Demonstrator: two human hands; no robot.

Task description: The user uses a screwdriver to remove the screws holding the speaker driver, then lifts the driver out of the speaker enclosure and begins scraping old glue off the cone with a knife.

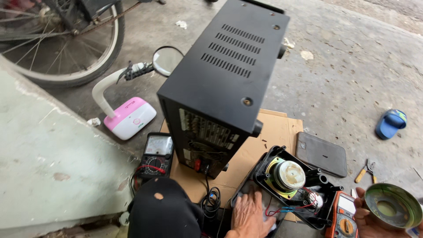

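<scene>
My left hand (249, 214) lies flat with fingers spread on the near edge of a black speaker housing (269, 164). The housing lies open on its back and shows a round speaker (287, 175) with red and blue wires (294, 207). My right hand (368, 220) grips a round green metal tin (393, 205) at the bottom right, next to an orange digital multimeter (343, 217). A large black amplifier case (227, 75) stands on end on cardboard (275, 130) just beyond my left hand.
An analog multimeter (156, 155) lies left of the amplifier. Behind it stands a pink-and-white lamp (131, 117) with a round lens (167, 60). A grey pouch (320, 154), pliers (365, 170) and a blue sandal (391, 124) lie at the right. A bicycle wheel (61, 48) and a concrete ledge (48, 163) fill the left.
</scene>
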